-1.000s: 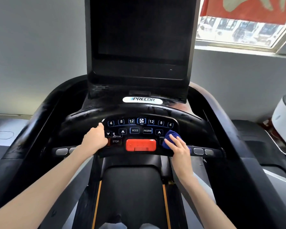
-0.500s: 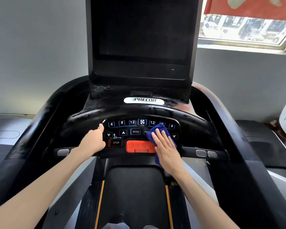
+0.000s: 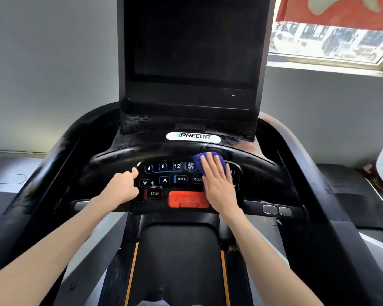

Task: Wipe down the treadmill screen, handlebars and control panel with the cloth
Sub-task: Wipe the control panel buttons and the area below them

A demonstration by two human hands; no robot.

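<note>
**Control panel under the cloth, right half in hand**

Takes in the treadmill [image 3: 314, 195] first, black and filling the view. Rises to the screen [image 3: 190, 47], dark and upright; no telling from here whether wiped yet. Runs out on both sides along the handlebars [image 3: 274, 209], bare of any cloth.

Judged mid-step on the control panel [image 3: 155, 174]. Presses the blue cloth [image 3: 200, 161] flat on the upper right keys, just beside the fan key, under the right grip [image 3: 219, 184], which lies open with its fingers straight and together on the cloth. Braces with the left grip [image 3: 122, 186], fingers curled on the panel's left edge, thumb up beside the 4 key. Leaves the STOP key [image 3: 154, 193] and the red safety clip [image 3: 186, 200] uncovered below.

Calls next, probably, for a leftward sweep across the remaining keys, light and even so as not to trigger one, then for lifting the left grip clear of its patch.
</note>
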